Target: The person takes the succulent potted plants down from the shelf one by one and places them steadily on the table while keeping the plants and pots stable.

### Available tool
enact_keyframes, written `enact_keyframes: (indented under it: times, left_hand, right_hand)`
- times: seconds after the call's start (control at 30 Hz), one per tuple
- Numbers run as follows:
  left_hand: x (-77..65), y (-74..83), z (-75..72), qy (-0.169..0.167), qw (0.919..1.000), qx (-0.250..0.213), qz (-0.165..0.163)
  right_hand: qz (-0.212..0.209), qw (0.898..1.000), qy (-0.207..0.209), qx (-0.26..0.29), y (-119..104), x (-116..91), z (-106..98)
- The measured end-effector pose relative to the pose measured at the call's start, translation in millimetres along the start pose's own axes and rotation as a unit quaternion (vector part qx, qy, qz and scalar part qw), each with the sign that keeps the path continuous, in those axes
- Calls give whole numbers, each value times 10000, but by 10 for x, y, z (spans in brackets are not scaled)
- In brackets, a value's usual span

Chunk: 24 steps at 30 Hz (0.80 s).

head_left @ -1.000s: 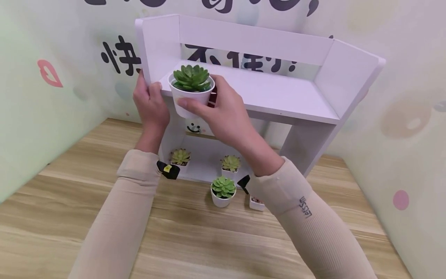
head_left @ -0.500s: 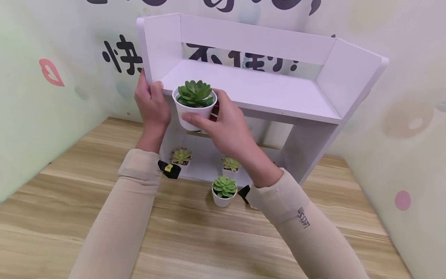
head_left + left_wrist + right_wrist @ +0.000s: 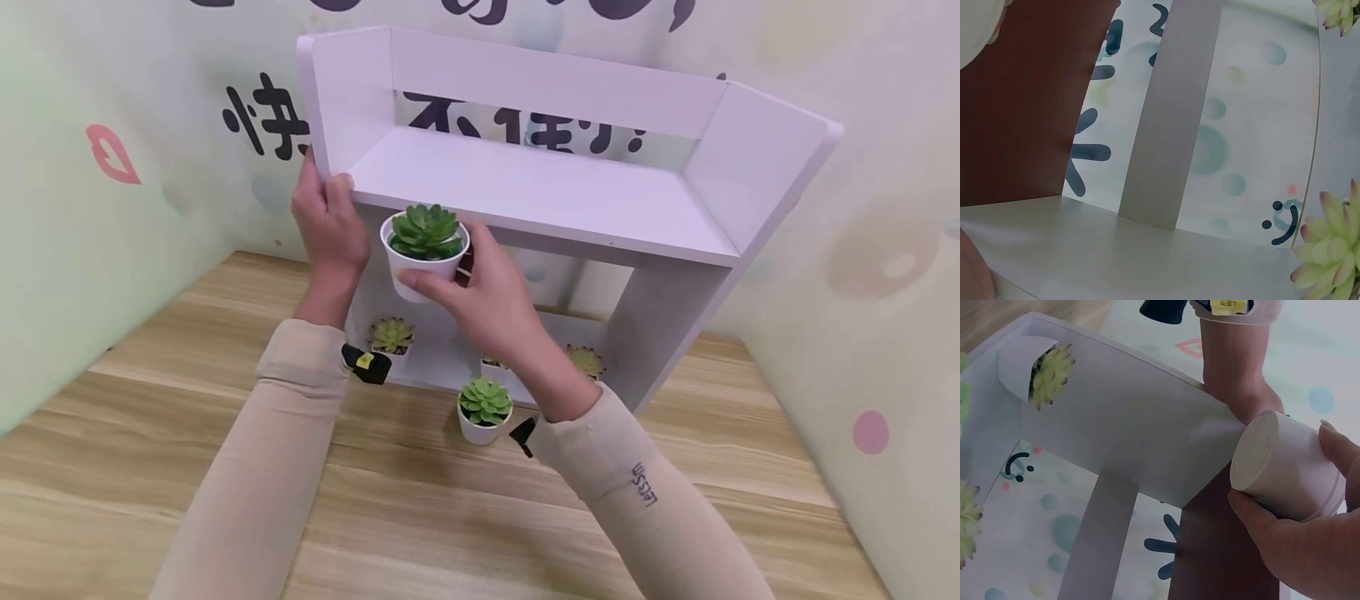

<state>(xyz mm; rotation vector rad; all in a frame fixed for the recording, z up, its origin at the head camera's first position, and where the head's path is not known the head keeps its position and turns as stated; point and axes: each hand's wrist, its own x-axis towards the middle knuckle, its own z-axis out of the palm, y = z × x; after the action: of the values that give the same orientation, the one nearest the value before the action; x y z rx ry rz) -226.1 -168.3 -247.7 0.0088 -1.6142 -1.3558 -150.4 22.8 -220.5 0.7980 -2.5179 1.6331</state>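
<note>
My right hand (image 3: 495, 292) grips a white round pot (image 3: 427, 279) with a dark green succulent (image 3: 426, 232), held in the air just in front of the upper shelf's front edge. In the right wrist view the pot's base (image 3: 1255, 450) shows, with thumb and fingers on either side. My left hand (image 3: 330, 218) holds the left side panel of the white shelf unit (image 3: 540, 179) at upper-board height, thumb at the front and the other fingers mostly hidden behind the panel. Below, a light green succulent in a white pot (image 3: 483, 429) stands on the table before the unit.
On the lower shelf stand a left succulent (image 3: 392, 335), a middle one in a white pot (image 3: 493, 367) partly hidden by my right arm, and a right one (image 3: 585, 361). The wooden table (image 3: 420, 517) spreads in front; patterned walls (image 3: 862, 250) close in behind and beside.
My right hand has lowered the dark green succulent's pot from shelf-board height to below the board's edge, slightly rightward. The left hand keeps its hold on the panel.
</note>
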Motion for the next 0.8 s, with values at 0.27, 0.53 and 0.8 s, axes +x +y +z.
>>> enact_keyframes:
  times: [0.27, 0.53, 0.8]
  left_hand:
    - [-13, -37, 21, 143, 9999, -2, 43]
    - [-3, -1, -8, 36, 9999, -21, -108]
    - [6, 15, -12, 33, 9999, -9, -121]
  right_hand:
    - [230, 9997, 64, 2, 96, -26, 9]
    - [271, 9995, 69, 137, 179, -52, 46]
    - [303, 9995, 23, 98, 248, -76, 96]
